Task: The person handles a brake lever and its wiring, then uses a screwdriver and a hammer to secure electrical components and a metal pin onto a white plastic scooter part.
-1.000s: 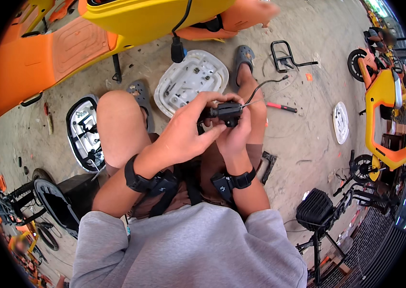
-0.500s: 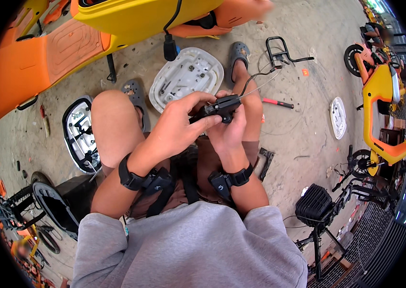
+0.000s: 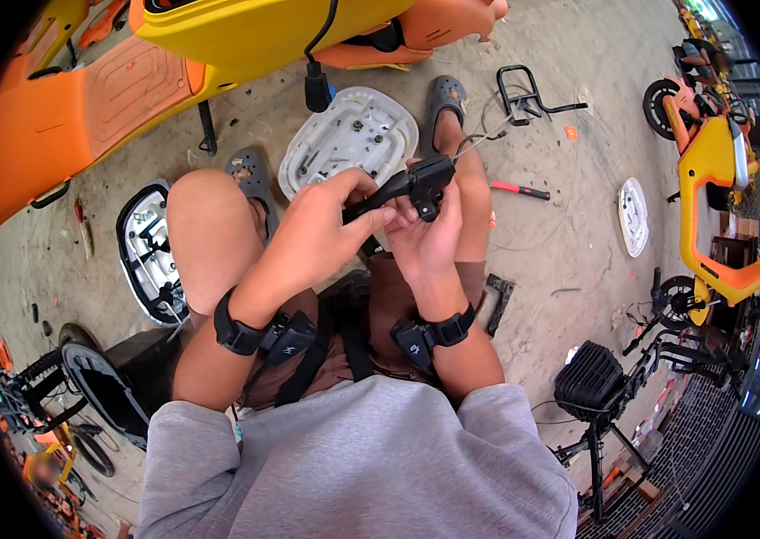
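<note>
Between my two hands, above my knees, is a black brake lever (image 3: 431, 180) with its mount. My left hand (image 3: 312, 225) is closed on the lever's arm, thumb and fingers pinching it. My right hand (image 3: 429, 242) wraps round the mount from below, its fingers partly hidden behind it. A thin brake cable (image 3: 485, 141) runs from the mount toward the upper right. Beyond my hands a white plastic tray (image 3: 293, 168) lies on the floor with several screws and small parts in it.
A yellow and orange scooter body (image 3: 137, 99) fills the upper left. A red-handled tool (image 3: 521, 191) and a black metal frame (image 3: 537, 106) lie to the right. A white and black cover (image 3: 131, 269) sits left of my knee. A yellow scooter (image 3: 693, 207) stands far right.
The brake lever has turned in my hands, so its arm now shows pointing toward my left hand. Its mount has risen slightly. The cable has shifted with it.
</note>
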Demonstrator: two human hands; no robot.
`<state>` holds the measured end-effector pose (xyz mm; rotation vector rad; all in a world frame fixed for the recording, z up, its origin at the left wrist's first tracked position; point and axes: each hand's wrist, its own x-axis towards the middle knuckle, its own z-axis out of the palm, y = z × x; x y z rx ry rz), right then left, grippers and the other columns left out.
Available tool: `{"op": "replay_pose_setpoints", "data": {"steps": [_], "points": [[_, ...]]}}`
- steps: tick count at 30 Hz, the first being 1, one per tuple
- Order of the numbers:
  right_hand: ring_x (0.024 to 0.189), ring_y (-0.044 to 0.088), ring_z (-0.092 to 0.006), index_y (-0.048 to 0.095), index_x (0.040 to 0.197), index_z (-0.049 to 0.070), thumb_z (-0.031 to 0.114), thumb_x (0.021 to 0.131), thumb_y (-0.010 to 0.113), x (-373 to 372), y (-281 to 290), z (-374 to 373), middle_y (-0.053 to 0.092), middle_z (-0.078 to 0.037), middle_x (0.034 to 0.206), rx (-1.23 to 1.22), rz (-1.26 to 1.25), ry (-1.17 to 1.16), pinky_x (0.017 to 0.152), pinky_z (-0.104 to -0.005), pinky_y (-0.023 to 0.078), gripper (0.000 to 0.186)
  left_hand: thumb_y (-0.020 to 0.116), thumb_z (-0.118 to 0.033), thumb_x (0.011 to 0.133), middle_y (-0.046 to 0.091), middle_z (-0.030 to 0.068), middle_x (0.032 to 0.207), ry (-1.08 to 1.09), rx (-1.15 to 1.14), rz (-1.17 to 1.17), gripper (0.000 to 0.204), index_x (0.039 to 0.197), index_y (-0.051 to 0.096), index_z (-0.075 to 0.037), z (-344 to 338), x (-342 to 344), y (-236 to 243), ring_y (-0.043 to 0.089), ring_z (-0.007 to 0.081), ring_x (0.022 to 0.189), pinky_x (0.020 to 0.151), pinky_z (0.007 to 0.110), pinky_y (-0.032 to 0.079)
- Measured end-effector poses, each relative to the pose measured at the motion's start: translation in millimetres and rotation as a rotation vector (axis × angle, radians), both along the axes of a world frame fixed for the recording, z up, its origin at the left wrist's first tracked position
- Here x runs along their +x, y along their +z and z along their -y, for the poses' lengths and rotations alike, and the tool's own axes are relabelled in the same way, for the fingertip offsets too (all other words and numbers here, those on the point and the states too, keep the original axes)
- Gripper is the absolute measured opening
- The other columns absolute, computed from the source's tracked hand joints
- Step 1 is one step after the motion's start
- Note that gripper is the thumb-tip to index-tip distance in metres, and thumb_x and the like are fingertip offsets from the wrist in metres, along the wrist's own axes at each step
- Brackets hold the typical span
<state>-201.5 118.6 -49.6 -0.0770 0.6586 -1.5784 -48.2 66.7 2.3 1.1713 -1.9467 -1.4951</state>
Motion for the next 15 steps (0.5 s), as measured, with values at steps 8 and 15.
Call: {"op": "replay_pose_setpoints", "data": {"steps": [8,15], "points": [[0.061,0.044,-0.0135,0.058,0.095,0.008,0.051,0.106,0.036,4.2,-1.4,-0.5,0.045,-0.001,0.065,0.042,-0.156,0.002,0.063,-0.0317,0.042,0.049,0.071,-0.013,0.093,0.069,0.0142,0.08,0.037,-0.113,-0.084,0.024,0.105,0.064,0.006,-1.9,-1.3,-6.2,0.063,0.0137,0.07,0.064,0.03,0.05],[0.055,0.043,-0.0137,0.055,0.099,0.006,0.049,0.106,0.039,1.2,-10.3,-0.5,0.046,-0.003,0.064,0.015,-0.27,0.056,0.057,-0.0328,0.044,0.046,0.07,-0.017,0.093,0.066,0.0228,0.079,0.025,-0.238,0.032,0.029,0.11,0.063,0.006,-1.2,2.2,-3.9,0.067,0.0272,0.068,0.063,0.034,0.05]]}}
